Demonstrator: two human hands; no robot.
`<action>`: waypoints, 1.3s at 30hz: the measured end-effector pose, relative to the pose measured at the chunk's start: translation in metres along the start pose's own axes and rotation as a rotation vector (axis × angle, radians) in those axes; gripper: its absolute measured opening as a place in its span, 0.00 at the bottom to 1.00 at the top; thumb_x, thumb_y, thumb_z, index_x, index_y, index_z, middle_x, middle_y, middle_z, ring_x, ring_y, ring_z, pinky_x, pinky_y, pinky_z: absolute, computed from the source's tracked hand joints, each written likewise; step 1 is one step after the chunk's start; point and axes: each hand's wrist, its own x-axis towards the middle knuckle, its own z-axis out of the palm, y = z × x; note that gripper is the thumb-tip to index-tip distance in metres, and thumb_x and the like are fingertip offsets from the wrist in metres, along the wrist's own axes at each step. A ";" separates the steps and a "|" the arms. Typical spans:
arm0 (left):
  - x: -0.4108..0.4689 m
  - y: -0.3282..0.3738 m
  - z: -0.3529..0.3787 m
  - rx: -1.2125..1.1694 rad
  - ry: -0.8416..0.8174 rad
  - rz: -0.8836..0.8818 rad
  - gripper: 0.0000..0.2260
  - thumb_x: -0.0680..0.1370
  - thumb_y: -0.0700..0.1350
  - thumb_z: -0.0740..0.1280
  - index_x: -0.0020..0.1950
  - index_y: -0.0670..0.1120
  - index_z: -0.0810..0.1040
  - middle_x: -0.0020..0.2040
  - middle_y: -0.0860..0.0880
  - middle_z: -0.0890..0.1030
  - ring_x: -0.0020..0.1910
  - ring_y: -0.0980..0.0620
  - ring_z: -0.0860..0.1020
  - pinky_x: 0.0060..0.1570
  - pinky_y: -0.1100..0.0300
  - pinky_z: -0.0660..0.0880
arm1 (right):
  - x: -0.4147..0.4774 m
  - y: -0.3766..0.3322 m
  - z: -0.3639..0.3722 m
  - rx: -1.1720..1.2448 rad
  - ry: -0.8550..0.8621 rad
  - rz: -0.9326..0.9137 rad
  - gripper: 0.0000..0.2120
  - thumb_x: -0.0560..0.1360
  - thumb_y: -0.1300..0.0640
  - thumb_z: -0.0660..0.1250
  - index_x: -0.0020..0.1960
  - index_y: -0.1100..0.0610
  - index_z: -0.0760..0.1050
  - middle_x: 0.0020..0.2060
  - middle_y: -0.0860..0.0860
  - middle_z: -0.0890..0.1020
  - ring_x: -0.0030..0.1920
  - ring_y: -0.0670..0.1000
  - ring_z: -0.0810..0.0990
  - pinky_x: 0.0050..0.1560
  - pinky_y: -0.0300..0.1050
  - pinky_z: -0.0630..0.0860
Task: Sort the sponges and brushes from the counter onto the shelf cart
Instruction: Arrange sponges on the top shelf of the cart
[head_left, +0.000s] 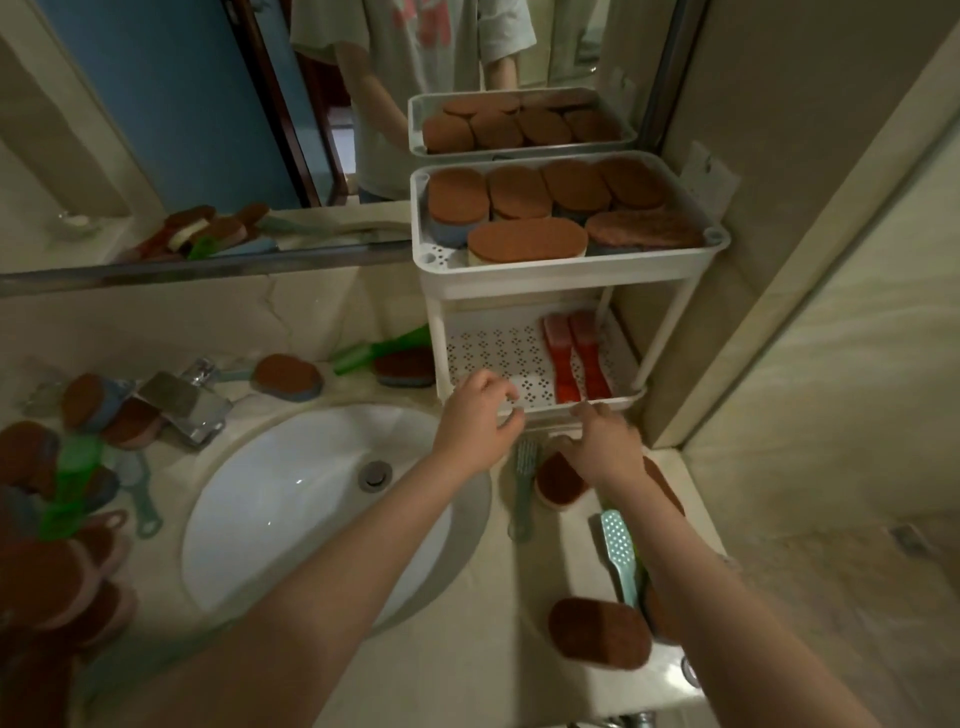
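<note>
A white shelf cart (524, 270) stands on the counter at the back right. Its top tray holds several brown sponges (522, 192). Two red brushes (574, 358) lie side by side in the lower tray (493, 348). My left hand (480, 421) hovers at that tray's front edge, fingers loosely curled, holding nothing. My right hand (605, 441) reaches down just in front of the cart, fingers spread over a brown sponge (558, 480) on the counter. A grey-green brush (522, 483) lies beside that sponge, a teal brush (618, 551) and another brown sponge (597, 631) nearer me.
A white sink basin (311, 499) with a chrome tap (187, 400) fills the middle. More sponges and green brushes (67, 483) pile up on the left counter; a green brush (379, 348) and sponge (288, 376) lie behind the sink. A mirror (208, 104) backs the counter; a wall closes the right.
</note>
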 end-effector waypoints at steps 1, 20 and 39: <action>-0.001 -0.007 0.007 -0.009 -0.091 -0.088 0.12 0.76 0.47 0.65 0.57 0.44 0.77 0.58 0.46 0.73 0.60 0.48 0.71 0.63 0.55 0.68 | -0.001 0.002 0.006 -0.053 -0.084 0.035 0.30 0.74 0.41 0.63 0.72 0.53 0.64 0.68 0.55 0.71 0.69 0.58 0.68 0.70 0.57 0.62; -0.013 -0.035 0.040 -0.340 -0.405 -0.510 0.22 0.75 0.48 0.68 0.67 0.45 0.71 0.67 0.46 0.71 0.65 0.48 0.70 0.61 0.57 0.68 | 0.000 0.004 0.031 0.256 -0.005 -0.032 0.29 0.68 0.59 0.74 0.67 0.55 0.68 0.61 0.55 0.69 0.63 0.58 0.69 0.62 0.51 0.71; -0.041 -0.072 0.001 -0.539 -0.472 -0.698 0.22 0.76 0.50 0.67 0.66 0.46 0.66 0.62 0.46 0.74 0.57 0.47 0.75 0.50 0.56 0.74 | -0.017 -0.022 0.056 0.231 -0.229 0.262 0.14 0.78 0.50 0.60 0.56 0.58 0.73 0.54 0.57 0.80 0.54 0.58 0.79 0.51 0.46 0.74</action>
